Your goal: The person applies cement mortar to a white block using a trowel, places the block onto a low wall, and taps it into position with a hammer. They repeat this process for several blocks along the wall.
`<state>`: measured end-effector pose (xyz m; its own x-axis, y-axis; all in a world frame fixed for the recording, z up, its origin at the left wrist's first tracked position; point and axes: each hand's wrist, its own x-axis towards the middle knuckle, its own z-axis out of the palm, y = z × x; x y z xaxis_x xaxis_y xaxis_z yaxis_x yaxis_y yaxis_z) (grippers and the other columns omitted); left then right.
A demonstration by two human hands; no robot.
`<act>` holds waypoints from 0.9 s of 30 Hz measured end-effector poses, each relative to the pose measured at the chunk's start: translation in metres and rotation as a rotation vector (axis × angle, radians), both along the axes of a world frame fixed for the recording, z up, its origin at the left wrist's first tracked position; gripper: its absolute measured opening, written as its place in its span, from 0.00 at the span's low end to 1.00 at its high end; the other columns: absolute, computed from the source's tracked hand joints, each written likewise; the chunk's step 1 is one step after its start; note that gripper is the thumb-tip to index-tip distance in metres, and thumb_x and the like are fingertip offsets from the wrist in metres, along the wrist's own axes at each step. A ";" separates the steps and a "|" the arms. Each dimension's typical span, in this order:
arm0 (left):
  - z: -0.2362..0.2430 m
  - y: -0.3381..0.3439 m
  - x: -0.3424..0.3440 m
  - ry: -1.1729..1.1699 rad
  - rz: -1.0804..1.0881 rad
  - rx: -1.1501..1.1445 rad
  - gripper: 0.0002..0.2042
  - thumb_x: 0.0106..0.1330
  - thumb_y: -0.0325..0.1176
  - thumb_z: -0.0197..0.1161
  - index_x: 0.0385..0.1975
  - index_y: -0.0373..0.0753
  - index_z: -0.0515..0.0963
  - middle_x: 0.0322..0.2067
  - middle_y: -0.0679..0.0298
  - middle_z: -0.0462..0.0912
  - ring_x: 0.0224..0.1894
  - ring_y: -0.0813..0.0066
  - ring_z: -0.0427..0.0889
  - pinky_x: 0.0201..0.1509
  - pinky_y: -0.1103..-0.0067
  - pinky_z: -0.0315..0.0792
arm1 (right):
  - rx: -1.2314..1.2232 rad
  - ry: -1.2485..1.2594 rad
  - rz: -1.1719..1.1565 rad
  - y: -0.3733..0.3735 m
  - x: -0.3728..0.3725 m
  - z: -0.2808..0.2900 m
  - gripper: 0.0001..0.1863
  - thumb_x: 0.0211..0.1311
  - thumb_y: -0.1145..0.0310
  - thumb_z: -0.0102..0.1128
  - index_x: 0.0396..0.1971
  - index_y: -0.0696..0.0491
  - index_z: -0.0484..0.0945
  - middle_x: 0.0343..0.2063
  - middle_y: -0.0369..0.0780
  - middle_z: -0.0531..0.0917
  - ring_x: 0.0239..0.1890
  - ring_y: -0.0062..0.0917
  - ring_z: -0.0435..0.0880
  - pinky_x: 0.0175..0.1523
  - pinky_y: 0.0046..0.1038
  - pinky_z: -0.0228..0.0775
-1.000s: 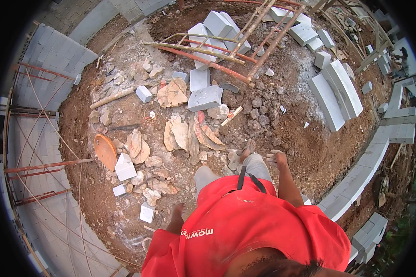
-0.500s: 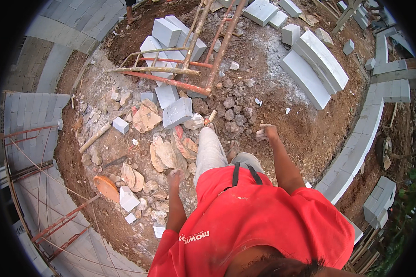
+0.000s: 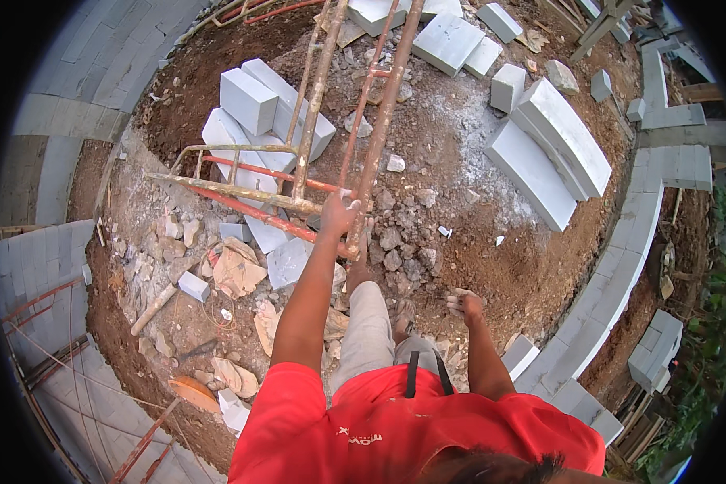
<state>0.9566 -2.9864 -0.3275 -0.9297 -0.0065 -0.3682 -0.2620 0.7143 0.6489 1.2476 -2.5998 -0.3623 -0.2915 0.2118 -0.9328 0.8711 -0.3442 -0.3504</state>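
My left arm is stretched forward, and my left hand is closed on the near corner of a rusty metal scaffold frame, by its red crossbar. The frame is made of red and bare tubes and slants away from me over pale blocks. My right hand hangs low over the brown soil at my right side, holding nothing, its fingers loosely apart. Beneath my left forearm lie a pale block and a torn paper sack.
Several light grey blocks are heaped behind the frame. Long blocks lean together at right. A low block wall curves along the right side. Broken lumps litter the soil ahead. A wooden pole and an orange basin-like piece lie at left.
My left hand has risen from beside my leg and taken hold of the scaffold frame. I have stepped forward, so the view has shifted. My right hand still hangs at my side.
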 end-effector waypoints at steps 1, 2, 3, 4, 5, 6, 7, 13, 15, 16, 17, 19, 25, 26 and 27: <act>-0.010 0.017 -0.031 0.035 -0.040 -0.022 0.29 0.61 0.44 0.73 0.58 0.32 0.76 0.58 0.48 0.80 0.63 0.51 0.77 0.66 0.61 0.70 | 0.023 -0.003 -0.034 -0.008 -0.022 -0.008 0.21 0.72 0.68 0.43 0.61 0.56 0.73 0.48 0.48 0.87 0.38 0.33 0.90 0.43 0.36 0.83; -0.018 0.038 -0.063 0.052 -0.057 -0.071 0.34 0.61 0.45 0.74 0.63 0.33 0.71 0.63 0.47 0.74 0.68 0.50 0.71 0.70 0.60 0.67 | 0.053 -0.007 -0.074 -0.011 -0.041 -0.019 0.21 0.72 0.69 0.43 0.61 0.57 0.73 0.48 0.48 0.87 0.38 0.33 0.90 0.42 0.35 0.83; -0.026 0.057 -0.088 0.054 -0.076 -0.120 0.39 0.60 0.47 0.74 0.68 0.33 0.66 0.68 0.47 0.68 0.72 0.48 0.65 0.73 0.60 0.64 | 0.085 0.029 -0.099 -0.013 -0.066 -0.037 0.21 0.73 0.68 0.45 0.62 0.56 0.72 0.47 0.47 0.87 0.40 0.33 0.90 0.44 0.34 0.83; -0.039 0.073 -0.111 0.074 -0.069 -0.137 0.42 0.60 0.47 0.75 0.70 0.34 0.63 0.69 0.47 0.65 0.73 0.48 0.63 0.74 0.58 0.63 | 0.118 0.055 -0.132 -0.016 -0.094 -0.057 0.20 0.74 0.68 0.48 0.63 0.55 0.72 0.46 0.45 0.87 0.41 0.33 0.89 0.45 0.33 0.84; -0.052 0.085 -0.138 0.104 -0.050 -0.157 0.45 0.59 0.48 0.75 0.72 0.35 0.59 0.71 0.48 0.63 0.73 0.47 0.62 0.75 0.57 0.62 | 0.123 0.101 -0.142 -0.020 -0.132 -0.072 0.20 0.75 0.66 0.49 0.63 0.56 0.72 0.47 0.46 0.87 0.42 0.32 0.89 0.46 0.33 0.84; -0.062 0.097 -0.161 0.079 -0.030 -0.175 0.45 0.58 0.47 0.76 0.71 0.34 0.60 0.71 0.48 0.63 0.73 0.47 0.62 0.75 0.56 0.61 | 0.128 0.148 -0.158 -0.026 -0.172 -0.083 0.21 0.75 0.65 0.50 0.63 0.56 0.72 0.47 0.46 0.87 0.42 0.32 0.89 0.47 0.32 0.84; -0.068 0.108 -0.182 0.059 -0.017 -0.195 0.44 0.57 0.45 0.77 0.70 0.34 0.61 0.71 0.48 0.63 0.73 0.47 0.62 0.75 0.56 0.61 | 0.120 0.213 -0.173 -0.031 -0.213 -0.095 0.21 0.76 0.61 0.52 0.62 0.57 0.73 0.47 0.46 0.87 0.42 0.31 0.89 0.47 0.33 0.85; -0.091 0.142 -0.227 0.100 -0.018 -0.169 0.41 0.50 0.35 0.81 0.63 0.32 0.65 0.64 0.44 0.71 0.71 0.47 0.65 0.73 0.55 0.60 | 0.657 0.389 0.064 0.007 -0.514 -0.144 0.55 0.58 0.35 0.69 0.72 0.62 0.61 0.63 0.56 0.75 0.61 0.43 0.80 0.68 0.45 0.68; -0.105 0.127 -0.215 0.080 0.026 -0.188 0.40 0.49 0.33 0.81 0.62 0.32 0.66 0.62 0.44 0.73 0.71 0.47 0.66 0.74 0.54 0.58 | 0.701 0.530 0.046 -0.001 -0.628 -0.106 0.66 0.53 0.32 0.72 0.76 0.66 0.50 0.70 0.63 0.64 0.72 0.48 0.67 0.73 0.49 0.59; -0.110 0.133 -0.218 0.103 0.016 -0.187 0.40 0.49 0.33 0.81 0.62 0.31 0.66 0.60 0.44 0.74 0.70 0.47 0.67 0.74 0.54 0.58 | 0.886 0.567 0.096 0.018 -0.677 -0.110 0.60 0.56 0.33 0.69 0.77 0.59 0.55 0.72 0.55 0.65 0.74 0.45 0.64 0.76 0.45 0.53; -0.120 0.143 -0.224 0.125 -0.005 -0.177 0.40 0.49 0.33 0.80 0.61 0.30 0.66 0.59 0.43 0.76 0.69 0.47 0.68 0.74 0.54 0.58 | 1.104 0.474 0.223 0.040 -0.720 -0.121 0.55 0.59 0.34 0.66 0.76 0.55 0.59 0.69 0.53 0.70 0.73 0.50 0.65 0.77 0.43 0.55; -0.130 0.152 -0.231 0.123 -0.042 -0.105 0.39 0.49 0.31 0.79 0.61 0.28 0.65 0.58 0.42 0.76 0.68 0.47 0.69 0.74 0.53 0.57 | 1.058 1.032 0.374 0.082 -0.760 -0.162 0.45 0.67 0.39 0.61 0.73 0.56 0.65 0.63 0.49 0.80 0.64 0.50 0.75 0.71 0.40 0.62; -0.132 0.145 -0.231 0.148 0.010 -0.106 0.39 0.47 0.27 0.76 0.60 0.27 0.63 0.58 0.39 0.75 0.66 0.43 0.71 0.75 0.55 0.56 | 0.380 0.751 0.095 0.081 -0.739 -0.213 0.46 0.65 0.38 0.63 0.75 0.50 0.63 0.73 0.44 0.68 0.77 0.44 0.53 0.76 0.51 0.47; -0.133 0.143 -0.229 0.134 -0.004 -0.108 0.39 0.47 0.27 0.76 0.60 0.26 0.63 0.58 0.39 0.75 0.66 0.44 0.71 0.75 0.55 0.56 | 0.358 0.769 0.089 0.073 -0.734 -0.206 0.46 0.63 0.37 0.64 0.75 0.50 0.65 0.73 0.43 0.68 0.76 0.42 0.56 0.76 0.47 0.48; -0.134 0.140 -0.227 0.123 -0.015 -0.113 0.38 0.47 0.26 0.76 0.60 0.26 0.63 0.59 0.39 0.74 0.66 0.44 0.71 0.75 0.55 0.56 | 0.334 0.791 0.084 0.063 -0.733 -0.198 0.47 0.62 0.37 0.65 0.74 0.49 0.66 0.73 0.43 0.68 0.76 0.40 0.59 0.77 0.43 0.48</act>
